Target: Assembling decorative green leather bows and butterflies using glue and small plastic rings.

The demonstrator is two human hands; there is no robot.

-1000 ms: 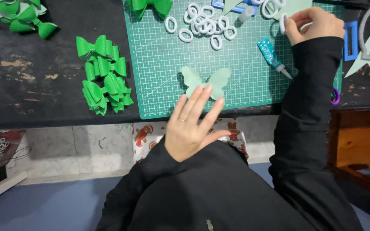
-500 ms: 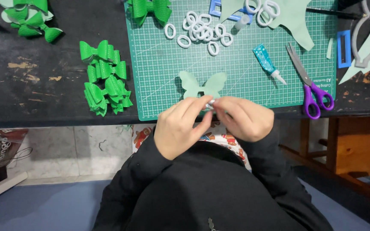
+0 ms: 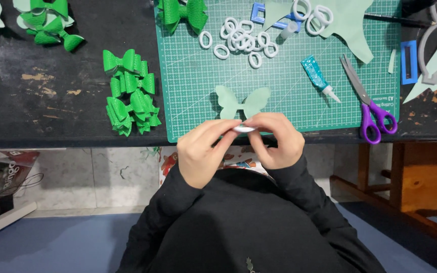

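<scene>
Hands meet at the near edge of the green cutting mat [image 3: 279, 76], both pinching one small white oval ring [image 3: 244, 129] between them. Left hand [image 3: 203, 151]: thumb and forefinger closed on the ring's left end, other fingers curled under. Right hand [image 3: 274, 140]: fingertips closed on the right end, knuckles up. Ring is held just off the mat's edge, above the person's lap, and mostly hidden by the fingers; whether it is being bent, opened or only turned, cannot tell. Just beyond the fingertips a pale green butterfly-shaped cutout [image 3: 242, 102] lies flat on the mat, not touched. Farther up, a loose heap of like white rings [image 3: 238, 39]; to the right, a teal glue tube [image 3: 317, 76] with its nozzle toward the near edge, then purple-handled scissors [image 3: 367, 103], blades closed. Left of the mat, on the dark tabletop [image 3: 51, 116], a cluster of finished bright green bows [image 3: 130, 93]; one more bow [image 3: 183, 12] at the mat's top edge. Judgement: the step in hand looks like readying a ring as a centre band for the cutout. Next move would call for a free hand to pinch the cutout at its narrow waist, so one hand must release the ring without dropping it.
</scene>
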